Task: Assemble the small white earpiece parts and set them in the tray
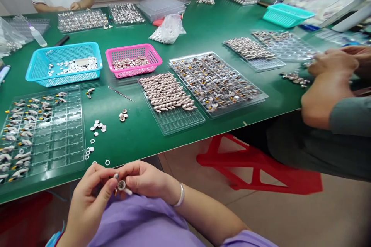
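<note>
Head view: I see a small earpiece shell (121, 185) pinched between both hands over the lap. It sits well below the pink basket (133, 60), just off the near edge of the bench (203, 27). The left hand (89, 197) is closed on its darker end with thumb and forefinger, and the right hand (145, 179) is closed on its white tip. I judge the piece light, rigid and smooth, apt to slip, so best pinched across its wider body rather than the thin tip. Tweezers (120, 93) lie just below the pink basket and loose white rings (97, 126) below-left of it. A blue basket (63, 63) stands just left of it. A co-worker's hands (333, 65) are far to its right.
</note>
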`<state>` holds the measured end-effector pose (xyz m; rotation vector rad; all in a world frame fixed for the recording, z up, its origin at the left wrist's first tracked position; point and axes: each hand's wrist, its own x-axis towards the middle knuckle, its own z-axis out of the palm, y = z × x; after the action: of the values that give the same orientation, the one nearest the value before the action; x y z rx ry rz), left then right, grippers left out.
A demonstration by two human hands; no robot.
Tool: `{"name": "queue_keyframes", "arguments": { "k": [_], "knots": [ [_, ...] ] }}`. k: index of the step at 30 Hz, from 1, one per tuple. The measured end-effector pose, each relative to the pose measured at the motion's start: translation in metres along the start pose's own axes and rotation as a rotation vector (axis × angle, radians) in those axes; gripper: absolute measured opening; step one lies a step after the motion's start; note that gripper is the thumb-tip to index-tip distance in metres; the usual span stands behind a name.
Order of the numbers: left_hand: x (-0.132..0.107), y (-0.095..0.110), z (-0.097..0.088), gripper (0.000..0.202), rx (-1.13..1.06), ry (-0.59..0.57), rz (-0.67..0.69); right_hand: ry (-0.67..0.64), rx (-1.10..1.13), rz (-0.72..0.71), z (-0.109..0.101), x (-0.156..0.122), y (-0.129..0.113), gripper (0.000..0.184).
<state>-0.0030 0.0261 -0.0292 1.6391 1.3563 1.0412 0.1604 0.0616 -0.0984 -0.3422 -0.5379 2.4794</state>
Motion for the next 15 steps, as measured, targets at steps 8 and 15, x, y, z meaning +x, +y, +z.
{"name": "queue_keyframes", "arguments": {
  "k": [8, 15],
  "knots": [
    [-0.005, -0.014, 0.004, 0.025, -0.182, 0.092, -0.283, 0.084, -0.031, -0.032, 0.002, -0.001, 0.002, 0.045],
    [-0.002, -0.014, 0.007, 0.03, -0.639, -0.007, -0.697, 0.12, -0.058, -0.118, 0.005, -0.004, 0.002, 0.042]
  ]
}}
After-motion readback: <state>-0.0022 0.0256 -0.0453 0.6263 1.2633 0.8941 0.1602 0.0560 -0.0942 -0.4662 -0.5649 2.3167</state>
